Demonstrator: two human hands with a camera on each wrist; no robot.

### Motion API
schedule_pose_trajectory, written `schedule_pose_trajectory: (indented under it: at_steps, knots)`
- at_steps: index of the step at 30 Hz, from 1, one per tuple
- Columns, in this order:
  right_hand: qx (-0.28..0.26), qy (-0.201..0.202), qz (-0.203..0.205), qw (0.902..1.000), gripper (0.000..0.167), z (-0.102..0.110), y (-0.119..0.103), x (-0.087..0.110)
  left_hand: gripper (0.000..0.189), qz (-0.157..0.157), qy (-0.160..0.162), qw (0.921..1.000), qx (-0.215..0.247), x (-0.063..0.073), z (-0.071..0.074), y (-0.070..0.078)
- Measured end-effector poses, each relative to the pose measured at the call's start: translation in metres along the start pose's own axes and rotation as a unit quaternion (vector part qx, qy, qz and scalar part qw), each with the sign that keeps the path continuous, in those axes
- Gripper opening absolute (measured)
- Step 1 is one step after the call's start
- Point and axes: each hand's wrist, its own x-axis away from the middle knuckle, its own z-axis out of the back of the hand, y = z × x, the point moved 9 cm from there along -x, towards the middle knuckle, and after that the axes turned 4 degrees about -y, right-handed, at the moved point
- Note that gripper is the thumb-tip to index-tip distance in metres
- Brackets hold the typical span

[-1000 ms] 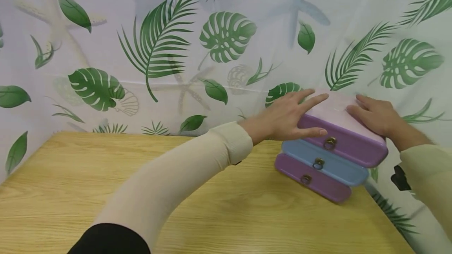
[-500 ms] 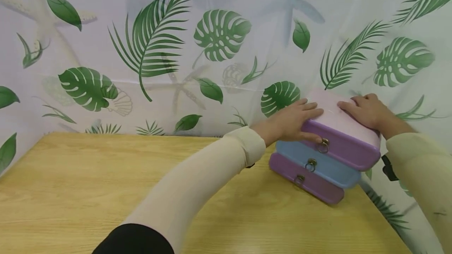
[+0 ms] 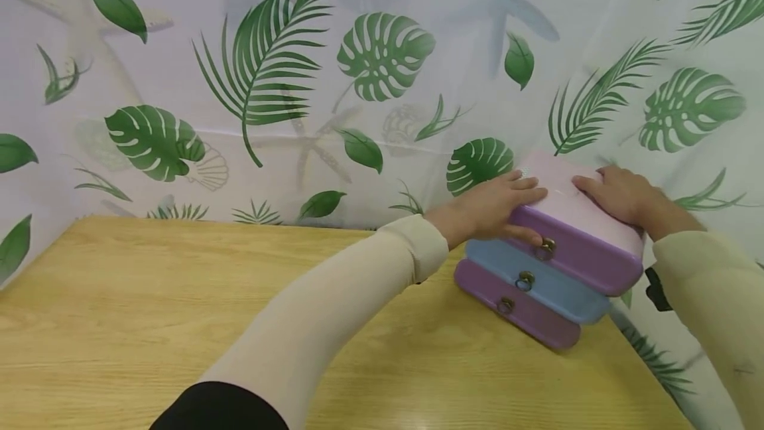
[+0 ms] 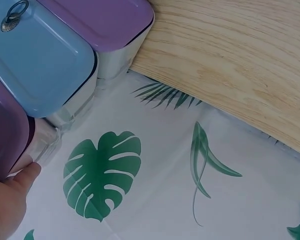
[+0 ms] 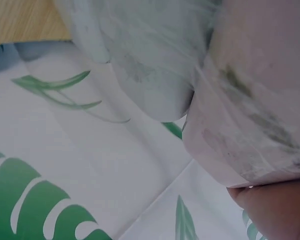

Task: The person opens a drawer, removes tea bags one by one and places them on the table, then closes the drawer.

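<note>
On the right of the table stands a leaning stack of three boxes with ring pulls. The top box has a pink top (image 3: 567, 191) and a purple front (image 3: 587, 257). Below it are a blue-fronted box (image 3: 573, 297) and a lower purple-fronted box (image 3: 540, 324). My left hand (image 3: 483, 211) rests on the top box's left corner, fingers extended on its top, thumb against the front beside the ring (image 3: 545, 249). My right hand (image 3: 629, 198) lies over the right part of the top, thumb pointing inward; its other fingertips are partly hidden. Clear wrapping (image 5: 260, 115) covers the box sides.
The wooden table (image 3: 179, 304) extends left and forward of the stack. A leaf-printed cloth (image 3: 286, 71) hangs close behind it and down past the table's right edge. The boxes stand near that edge.
My left hand has come down onto the top box, its fingers closer together. My right hand has shifted slightly inward on the top. The last half second shows almost no movement.
</note>
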Motion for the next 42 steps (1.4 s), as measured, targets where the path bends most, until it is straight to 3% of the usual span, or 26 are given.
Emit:
schedule_pose_trajectory:
  at_steps: [7,18,28,42]
  knots:
    - [0.001,0.002,-0.001,1.0,0.094,0.001,-0.015,-0.001,0.088,0.016,-0.005,0.9998,0.005,0.012,0.004,-0.013]
    - [0.016,-0.021,-0.021,0.9994,0.1,0.002,-0.049,0.001,0.086,0.005,0.007,0.9996,0.025,0.04,0.013,-0.032]
    - [0.013,-0.016,0.0,0.9998,0.099,0.001,-0.08,-0.006,0.085,0.008,0.034,0.9994,0.01,0.061,0.017,-0.047]
    - [0.007,-0.016,-0.012,0.9998,0.102,-0.009,-0.098,-0.002,0.084,0.003,0.057,0.9983,0.008,0.09,0.021,-0.045]
